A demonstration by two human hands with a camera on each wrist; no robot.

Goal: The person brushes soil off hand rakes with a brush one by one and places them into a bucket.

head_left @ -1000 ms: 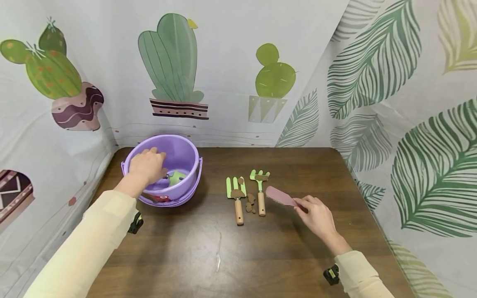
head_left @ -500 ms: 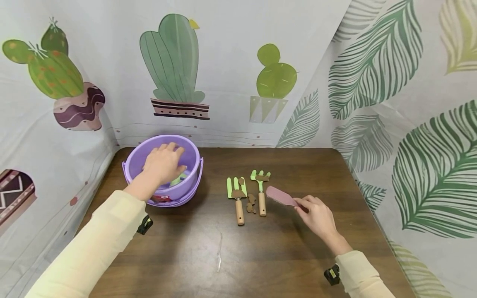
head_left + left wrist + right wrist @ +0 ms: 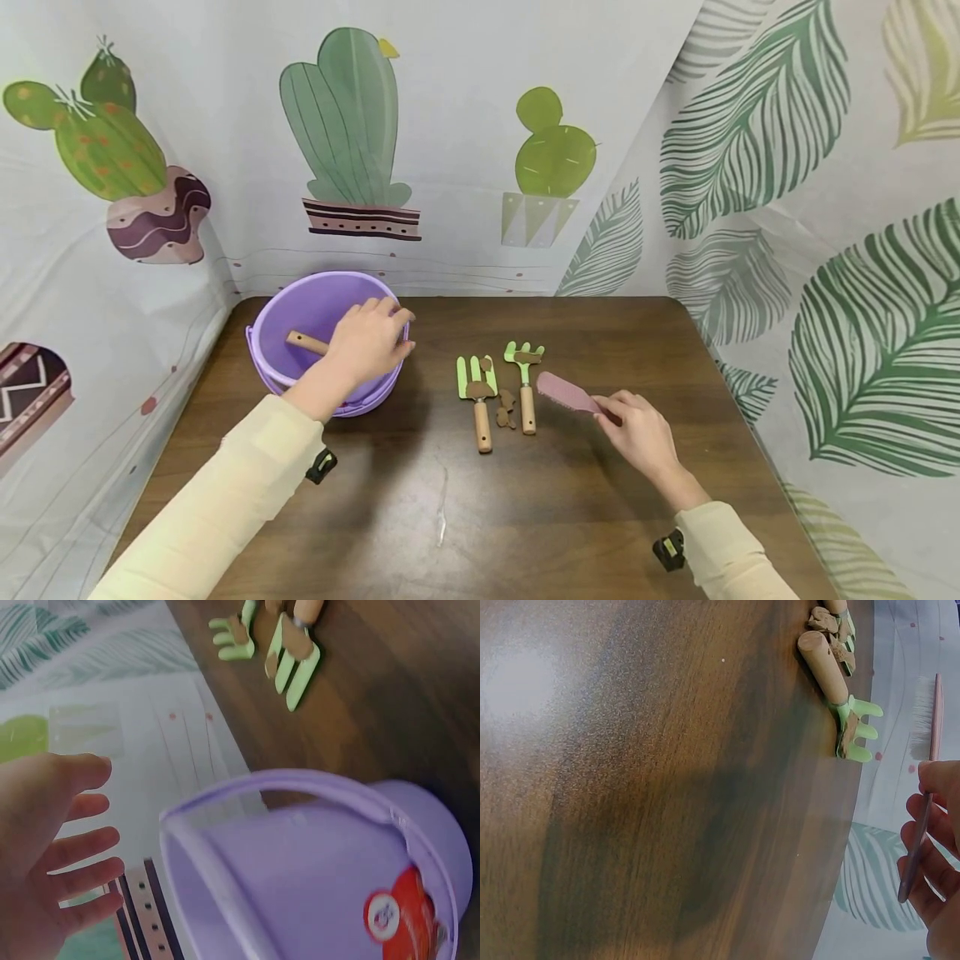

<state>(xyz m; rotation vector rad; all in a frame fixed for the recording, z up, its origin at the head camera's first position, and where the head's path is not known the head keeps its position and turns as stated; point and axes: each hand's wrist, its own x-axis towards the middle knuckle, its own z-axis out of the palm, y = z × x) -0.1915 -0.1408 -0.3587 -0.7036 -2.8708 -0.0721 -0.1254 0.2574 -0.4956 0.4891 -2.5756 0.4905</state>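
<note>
My left hand (image 3: 369, 343) is over the right side of the purple bucket (image 3: 300, 300), its fingers spread and holding nothing. In the left wrist view those fingers (image 3: 86, 881) stand apart beside the bucket's rim. A wooden handle (image 3: 306, 342) shows inside the bucket; the rest of that tool is hidden behind the hand. At the right, my right hand (image 3: 637, 433) grips a pink brush (image 3: 566, 392) by its handle, above the table. Pale bristles show along the brush head (image 3: 922, 720) in the right wrist view.
A green hand fork (image 3: 482, 408) and a small green rake (image 3: 527, 392) with wooden handles lie mid-table, brown clods (image 3: 506, 408) on and between them. A clear strip (image 3: 441, 517) lies nearer. The printed cloth (image 3: 457, 150) hangs behind the table's back edge.
My left hand has come up out of the bucket and moved right, toward its right rim. A wooden handle now shows in the bucket. The right hand and brush stay nearly still.
</note>
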